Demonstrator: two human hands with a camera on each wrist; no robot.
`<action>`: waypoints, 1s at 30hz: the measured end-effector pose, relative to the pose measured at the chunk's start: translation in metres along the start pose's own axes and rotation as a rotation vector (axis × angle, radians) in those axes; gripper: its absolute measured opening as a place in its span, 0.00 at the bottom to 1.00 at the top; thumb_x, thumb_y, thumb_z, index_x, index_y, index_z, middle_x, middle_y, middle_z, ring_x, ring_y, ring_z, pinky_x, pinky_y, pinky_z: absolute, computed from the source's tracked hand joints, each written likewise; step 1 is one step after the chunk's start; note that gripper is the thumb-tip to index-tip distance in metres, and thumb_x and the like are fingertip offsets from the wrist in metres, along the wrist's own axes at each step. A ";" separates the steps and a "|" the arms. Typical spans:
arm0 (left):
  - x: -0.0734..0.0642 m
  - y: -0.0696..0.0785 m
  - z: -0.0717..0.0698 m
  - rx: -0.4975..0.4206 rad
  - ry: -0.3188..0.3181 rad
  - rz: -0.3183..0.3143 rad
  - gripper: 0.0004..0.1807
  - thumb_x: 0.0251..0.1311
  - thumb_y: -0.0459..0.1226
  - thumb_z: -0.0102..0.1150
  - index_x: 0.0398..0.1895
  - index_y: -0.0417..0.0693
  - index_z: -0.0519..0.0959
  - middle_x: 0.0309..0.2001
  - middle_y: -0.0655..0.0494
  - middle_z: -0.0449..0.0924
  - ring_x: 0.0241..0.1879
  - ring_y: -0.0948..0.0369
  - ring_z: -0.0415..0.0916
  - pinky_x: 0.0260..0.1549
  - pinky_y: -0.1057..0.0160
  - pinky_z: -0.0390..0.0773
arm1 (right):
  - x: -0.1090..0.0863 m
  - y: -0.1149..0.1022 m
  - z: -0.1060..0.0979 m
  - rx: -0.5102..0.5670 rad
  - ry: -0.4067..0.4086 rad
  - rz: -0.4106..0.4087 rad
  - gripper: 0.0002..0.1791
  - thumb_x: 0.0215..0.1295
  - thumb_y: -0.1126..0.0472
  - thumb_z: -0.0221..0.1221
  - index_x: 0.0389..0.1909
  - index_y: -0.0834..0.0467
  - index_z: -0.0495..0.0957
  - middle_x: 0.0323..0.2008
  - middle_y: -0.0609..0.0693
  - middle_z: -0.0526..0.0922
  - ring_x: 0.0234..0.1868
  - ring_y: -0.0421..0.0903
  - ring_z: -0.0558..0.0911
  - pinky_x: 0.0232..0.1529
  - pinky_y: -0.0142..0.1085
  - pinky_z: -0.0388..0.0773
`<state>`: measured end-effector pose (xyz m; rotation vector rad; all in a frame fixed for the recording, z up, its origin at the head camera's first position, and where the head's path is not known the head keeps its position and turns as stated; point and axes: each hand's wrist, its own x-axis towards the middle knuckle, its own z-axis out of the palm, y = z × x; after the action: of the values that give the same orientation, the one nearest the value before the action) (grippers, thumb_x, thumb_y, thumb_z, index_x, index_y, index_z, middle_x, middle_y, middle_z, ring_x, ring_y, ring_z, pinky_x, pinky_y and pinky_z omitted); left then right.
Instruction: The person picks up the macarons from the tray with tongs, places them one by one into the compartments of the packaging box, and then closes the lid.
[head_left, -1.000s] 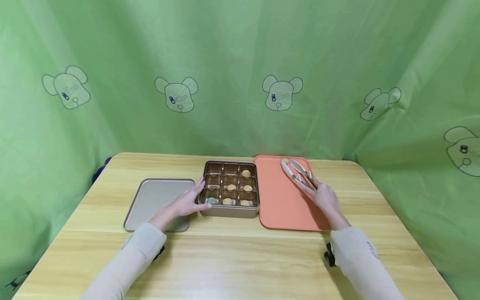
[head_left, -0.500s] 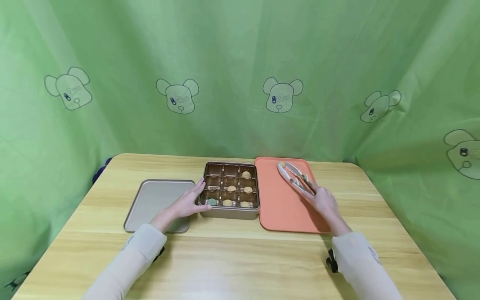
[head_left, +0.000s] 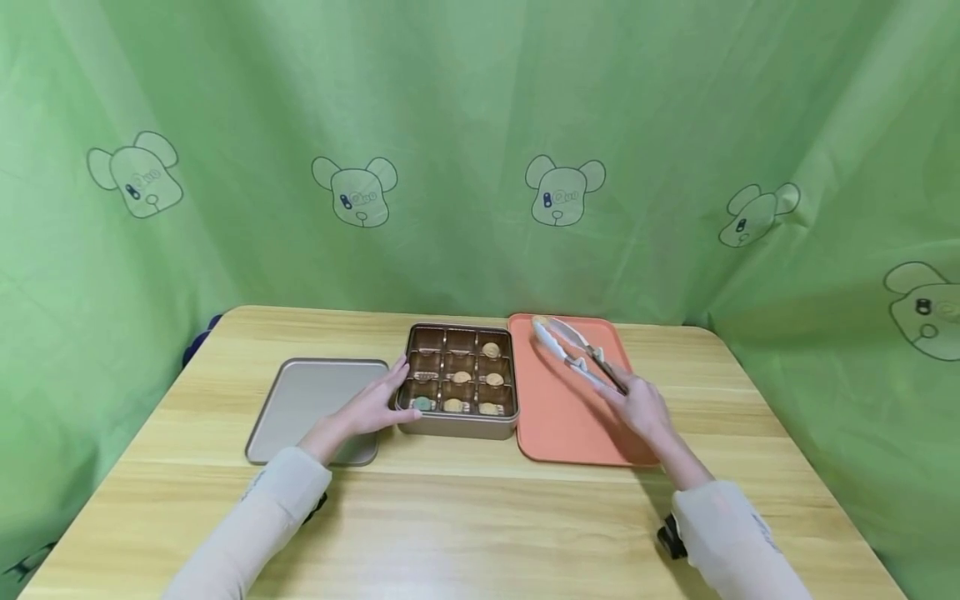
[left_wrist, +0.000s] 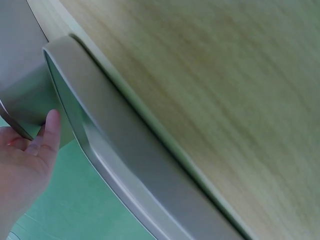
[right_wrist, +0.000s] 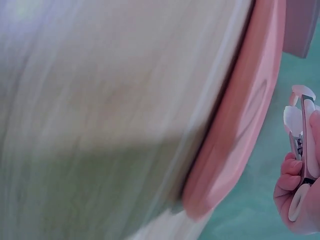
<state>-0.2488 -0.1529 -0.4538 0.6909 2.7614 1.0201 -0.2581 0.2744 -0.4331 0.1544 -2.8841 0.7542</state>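
In the head view my right hand grips a pair of metal tongs over the orange tray. A small tan cookie shows at the tongs' tips. My left hand rests against the left side of a brown tin box, fingers extended along its edge and thumb across the front corner. The box has a divided insert; several tan cookies and one green cookie sit in separate compartments. The right wrist view shows fingers wrapped round the tongs; the left thumb shows beside the box.
The orange tray lies against the right side of the box. A flat grey-brown lid lies on the wooden table to the left, partly under my left forearm. A green curtain hangs behind the table.
The tongs have moved left across the tray toward the box, the cookie at their tips travelling with them. My left hand and the box stay in place.
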 end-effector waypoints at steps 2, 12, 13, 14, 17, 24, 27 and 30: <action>0.000 0.000 0.000 0.004 0.000 0.001 0.51 0.52 0.52 0.60 0.68 0.32 0.46 0.72 0.43 0.34 0.68 0.44 0.41 0.66 0.47 0.46 | -0.002 -0.006 0.000 0.022 0.001 -0.023 0.35 0.61 0.45 0.55 0.62 0.63 0.64 0.55 0.70 0.70 0.50 0.68 0.72 0.46 0.58 0.70; -0.001 0.000 -0.001 0.004 -0.001 0.006 0.51 0.53 0.51 0.60 0.69 0.33 0.45 0.72 0.43 0.34 0.68 0.44 0.42 0.66 0.47 0.46 | -0.006 -0.042 0.009 0.092 -0.021 -0.134 0.33 0.60 0.49 0.58 0.63 0.61 0.64 0.55 0.66 0.73 0.52 0.62 0.73 0.48 0.54 0.72; -0.001 0.000 -0.001 0.004 -0.001 0.007 0.51 0.53 0.52 0.60 0.69 0.33 0.45 0.72 0.43 0.34 0.68 0.44 0.42 0.66 0.47 0.46 | -0.006 -0.046 0.010 0.096 -0.029 -0.138 0.33 0.60 0.49 0.58 0.63 0.60 0.64 0.55 0.66 0.73 0.52 0.62 0.73 0.49 0.54 0.72; -0.001 0.000 -0.001 0.006 -0.001 0.008 0.51 0.53 0.52 0.60 0.69 0.33 0.45 0.72 0.43 0.34 0.68 0.44 0.41 0.66 0.47 0.46 | -0.006 -0.049 0.010 0.091 -0.034 -0.145 0.33 0.60 0.49 0.58 0.63 0.60 0.64 0.54 0.66 0.73 0.52 0.62 0.74 0.48 0.54 0.72; 0.000 0.001 0.000 0.005 -0.004 0.006 0.51 0.53 0.52 0.60 0.69 0.33 0.45 0.72 0.43 0.34 0.68 0.44 0.41 0.66 0.48 0.46 | -0.005 -0.057 0.012 0.083 -0.044 -0.162 0.34 0.59 0.48 0.59 0.63 0.59 0.64 0.53 0.65 0.74 0.52 0.63 0.73 0.50 0.56 0.71; 0.000 0.001 0.000 0.004 -0.011 -0.001 0.51 0.53 0.52 0.60 0.69 0.33 0.45 0.72 0.44 0.34 0.69 0.45 0.41 0.66 0.48 0.46 | -0.001 -0.066 0.017 0.044 -0.040 -0.224 0.33 0.57 0.53 0.61 0.63 0.58 0.65 0.52 0.64 0.76 0.49 0.62 0.75 0.46 0.55 0.73; 0.000 0.001 -0.001 0.001 -0.014 -0.006 0.51 0.53 0.52 0.60 0.69 0.34 0.45 0.72 0.44 0.34 0.69 0.45 0.41 0.66 0.48 0.45 | 0.000 -0.069 0.018 0.052 -0.045 -0.237 0.32 0.58 0.52 0.61 0.63 0.58 0.65 0.53 0.64 0.75 0.50 0.63 0.74 0.48 0.55 0.72; -0.001 0.002 -0.001 0.000 -0.015 -0.010 0.51 0.53 0.52 0.60 0.69 0.33 0.45 0.72 0.45 0.33 0.69 0.45 0.41 0.66 0.48 0.46 | 0.001 -0.072 0.019 0.046 -0.050 -0.245 0.33 0.57 0.50 0.61 0.62 0.57 0.66 0.51 0.66 0.76 0.48 0.63 0.76 0.46 0.54 0.74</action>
<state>-0.2480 -0.1527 -0.4519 0.6808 2.7492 1.0087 -0.2513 0.2026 -0.4147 0.5285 -2.8220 0.7800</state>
